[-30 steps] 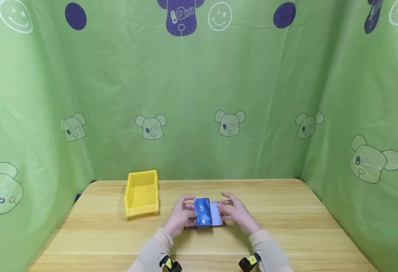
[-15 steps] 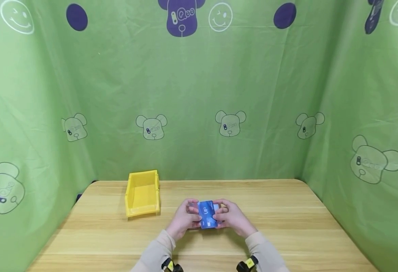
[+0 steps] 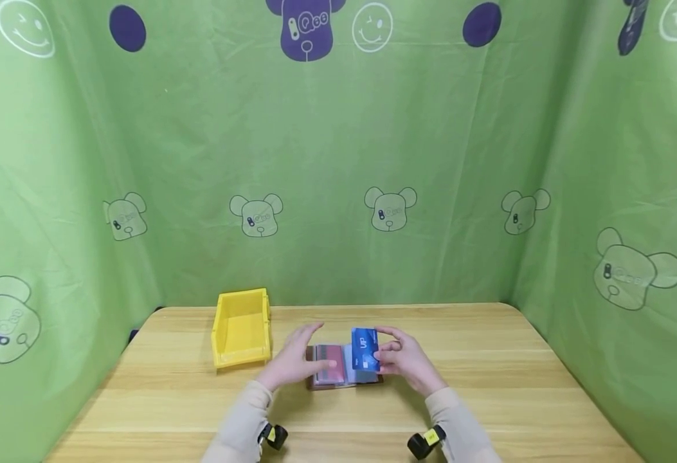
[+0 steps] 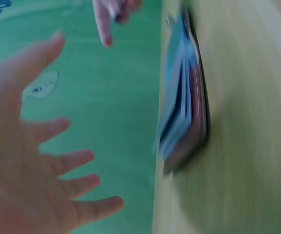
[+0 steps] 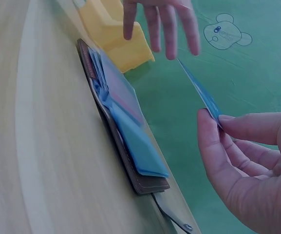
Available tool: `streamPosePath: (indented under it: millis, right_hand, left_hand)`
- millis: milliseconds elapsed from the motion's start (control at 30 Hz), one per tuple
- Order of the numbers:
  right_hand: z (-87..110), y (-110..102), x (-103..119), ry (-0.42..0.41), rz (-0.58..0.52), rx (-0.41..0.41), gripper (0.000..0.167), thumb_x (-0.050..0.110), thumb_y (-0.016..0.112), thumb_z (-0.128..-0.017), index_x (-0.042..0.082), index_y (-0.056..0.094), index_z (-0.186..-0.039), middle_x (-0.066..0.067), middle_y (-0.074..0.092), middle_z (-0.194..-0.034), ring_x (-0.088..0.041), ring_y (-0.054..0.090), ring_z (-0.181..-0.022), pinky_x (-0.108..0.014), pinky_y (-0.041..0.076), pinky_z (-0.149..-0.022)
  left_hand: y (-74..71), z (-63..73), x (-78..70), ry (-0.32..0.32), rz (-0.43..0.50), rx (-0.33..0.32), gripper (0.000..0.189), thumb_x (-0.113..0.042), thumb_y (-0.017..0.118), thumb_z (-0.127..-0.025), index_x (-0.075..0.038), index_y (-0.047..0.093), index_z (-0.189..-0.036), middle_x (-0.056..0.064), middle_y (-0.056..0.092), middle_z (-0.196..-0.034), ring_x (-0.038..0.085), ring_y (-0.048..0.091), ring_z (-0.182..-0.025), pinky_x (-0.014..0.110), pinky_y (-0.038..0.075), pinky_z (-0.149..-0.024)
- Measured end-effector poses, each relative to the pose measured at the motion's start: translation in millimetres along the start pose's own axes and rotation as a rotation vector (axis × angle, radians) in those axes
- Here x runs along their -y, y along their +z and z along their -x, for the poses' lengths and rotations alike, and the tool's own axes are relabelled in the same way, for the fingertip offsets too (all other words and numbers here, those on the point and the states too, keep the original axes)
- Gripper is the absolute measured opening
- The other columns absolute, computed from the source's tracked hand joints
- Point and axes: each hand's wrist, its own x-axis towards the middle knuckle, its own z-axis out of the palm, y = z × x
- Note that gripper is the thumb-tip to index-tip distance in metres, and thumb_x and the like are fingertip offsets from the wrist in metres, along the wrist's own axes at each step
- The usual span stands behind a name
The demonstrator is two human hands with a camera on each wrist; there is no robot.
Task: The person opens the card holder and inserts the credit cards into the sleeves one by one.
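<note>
A blue card [image 3: 364,349] with "VIP" lettering is pinched by its right edge between the thumb and fingers of my right hand [image 3: 406,361]. In the right wrist view the card [image 5: 201,92] stands edge-on, above the table. Below it a brown card holder [image 3: 329,366] lies spread open, its clear sleeves showing; a strap with a snap [image 5: 172,214] sticks out from one end. My left hand [image 3: 293,360] is beside the holder's left side, fingers spread. The left wrist view shows that hand [image 4: 38,161] apart from the holder [image 4: 186,97], holding nothing.
A yellow bin [image 3: 242,329] stands on the wooden table [image 3: 460,373], left of the card holder. Green curtains [image 3: 326,270] with printed bear heads close off the back and both sides.
Half a second ago both hands held the blue card over the holder. Now the left hand has let go and moved left, and the right hand has lifted the card up and right.
</note>
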Motion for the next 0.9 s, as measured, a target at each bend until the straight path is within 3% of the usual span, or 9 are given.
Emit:
streamPosePath:
  millis: [133,233,533,900]
  right_hand:
    - [-0.5,-3,1,-0.002,0.008,-0.014,0.065,-0.006,0.061,-0.087,0.001,0.035,-0.147,-0.008,0.062,-0.091,-0.014,0.062,-0.067,-0.031,0.062,-0.068]
    - [-0.8,-4,1,-0.003,0.013,-0.017,0.065,-0.005,0.061,-0.088,0.0,0.035,-0.147,-0.008,0.062,-0.091,-0.014,0.061,-0.066,-0.031,0.062,-0.067]
    - [-4.8,-6,-1,0.012,0.008,-0.028,0.063,-0.005,0.06,-0.088,0.002,0.036,-0.146,-0.008,0.061,-0.091,-0.014,0.062,-0.071,-0.031,0.062,-0.068]
    - [-8.7,-1,-11,0.016,0.027,-0.065,0.067,-0.011,0.061,-0.084,-0.001,0.037,-0.145,-0.008,0.058,-0.087,-0.015,0.061,-0.068,-0.029,0.061,-0.062]
  left_hand:
    - [-0.7,4.0,7.0,0.005,-0.261,0.085,0.093,-0.061,0.066,-0.082,-0.016,0.027,-0.154,0.022,0.02,-0.16,0.046,0.017,-0.147,0.069,0.025,-0.113]
    - [2.5,6.0,12.0,-0.038,-0.332,0.126,0.093,-0.069,0.058,-0.082,-0.018,0.029,-0.154,0.02,0.019,-0.161,0.045,0.015,-0.148,0.067,0.022,-0.116]
    - [3.4,9.1,28.4,-0.088,-0.32,0.178,0.074,-0.054,0.057,-0.091,-0.016,0.035,-0.151,0.031,0.029,-0.154,0.05,0.028,-0.142,0.069,0.028,-0.112]
    - [10.5,9.5,29.8,-0.103,-0.359,0.159,0.069,-0.045,0.067,-0.087,-0.017,0.044,-0.147,0.032,0.035,-0.149,0.05,0.035,-0.138,0.065,0.032,-0.112]
